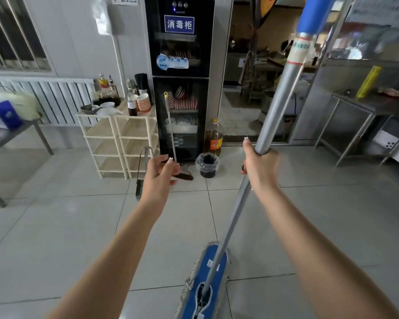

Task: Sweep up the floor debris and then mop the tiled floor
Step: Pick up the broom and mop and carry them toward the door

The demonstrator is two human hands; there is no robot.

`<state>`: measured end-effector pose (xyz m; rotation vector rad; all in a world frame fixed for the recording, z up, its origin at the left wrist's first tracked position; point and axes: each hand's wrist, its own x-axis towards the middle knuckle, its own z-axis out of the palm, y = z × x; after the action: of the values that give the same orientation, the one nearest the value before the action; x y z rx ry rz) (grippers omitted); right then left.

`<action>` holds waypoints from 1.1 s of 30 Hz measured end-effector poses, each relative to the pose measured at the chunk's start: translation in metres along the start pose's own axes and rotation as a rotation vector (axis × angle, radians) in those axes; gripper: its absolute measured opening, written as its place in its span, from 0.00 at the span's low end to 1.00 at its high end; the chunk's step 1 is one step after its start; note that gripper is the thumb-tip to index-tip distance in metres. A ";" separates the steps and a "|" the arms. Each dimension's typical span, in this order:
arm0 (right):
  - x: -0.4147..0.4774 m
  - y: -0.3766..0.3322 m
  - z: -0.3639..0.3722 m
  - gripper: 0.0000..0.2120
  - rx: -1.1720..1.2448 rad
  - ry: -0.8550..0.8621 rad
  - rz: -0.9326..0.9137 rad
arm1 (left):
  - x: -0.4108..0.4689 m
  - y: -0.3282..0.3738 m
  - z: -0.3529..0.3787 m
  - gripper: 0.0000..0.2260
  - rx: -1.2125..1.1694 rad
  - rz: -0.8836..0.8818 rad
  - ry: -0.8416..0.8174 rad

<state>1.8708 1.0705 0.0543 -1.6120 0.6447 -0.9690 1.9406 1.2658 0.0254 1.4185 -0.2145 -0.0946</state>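
Bright, even indoor light, src unclear; no hard shadows. Floor tiles [78, 226] below the black cabinet [180, 77] show a pale sheen, strongest to its left. Doorway [247, 77] right of the cabinet is dimmer. Steel counters [366, 109] further right look smeared, w/ glare. Top of the mop pole [276, 107], right of the cabinet, is soft. Straight lines bow toward all 4 edges.

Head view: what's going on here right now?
A person grips the mop pole with the right hand; the blue mop head lies on the tiled floor. The left hand is open, in front of the broom leaning on the black cabinet; whether it touches is unclear. The dustpan stands beside the shelf.
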 end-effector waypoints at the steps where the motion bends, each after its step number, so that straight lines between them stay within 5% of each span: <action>1: 0.011 0.003 0.011 0.21 -0.006 -0.014 0.005 | 0.014 -0.001 0.001 0.08 0.008 0.006 0.006; 12: 0.124 0.040 0.140 0.23 -0.160 -0.053 -0.022 | 0.189 -0.029 -0.007 0.06 0.013 0.009 0.033; 33: 0.350 0.111 0.330 0.20 -0.171 0.146 0.042 | 0.545 -0.083 -0.014 0.09 0.095 -0.048 -0.207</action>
<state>2.3418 0.9274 0.0145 -1.6801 0.8782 -1.0300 2.4807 1.1615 -0.0082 1.5086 -0.3599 -0.2743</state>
